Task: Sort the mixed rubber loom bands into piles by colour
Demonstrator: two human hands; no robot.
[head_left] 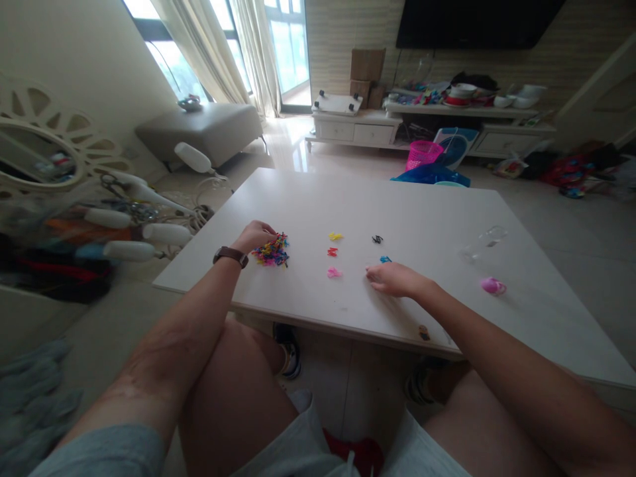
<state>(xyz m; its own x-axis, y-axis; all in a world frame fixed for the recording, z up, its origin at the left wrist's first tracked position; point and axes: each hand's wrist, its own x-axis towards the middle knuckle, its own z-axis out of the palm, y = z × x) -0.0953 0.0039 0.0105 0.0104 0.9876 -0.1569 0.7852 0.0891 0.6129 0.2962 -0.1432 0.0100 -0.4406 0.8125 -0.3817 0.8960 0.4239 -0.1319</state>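
My left hand (pixel 257 235), with a watch (pixel 231 256) on its wrist, reaches into a mixed pile of tiny coloured plastic pieces (pixel 271 253) on the left of the table. Its fingers are bent together at the pile's upper edge; anything between them is too small to name. My right hand (pixel 390 278) is low over the table, fingertips pinched, just in front of a little blue group (pixel 385 259). What that pinch holds, if anything, does not show. Between my hands sit small yellow (pixel 336 236), red (pixel 332 252) and pink groups (pixel 334 272). Black pieces (pixel 377 239) lie behind the blue ones.
On the white table (pixel 298 199), a clear bottle (pixel 489 240) lies on its side at the right, with a pinkish-purple egg-shaped object (pixel 493 285) nearer me. A small brown sticker-like figure (pixel 423 332) is by the front edge. Beyond the table stands a pink basket (pixel 422 154).
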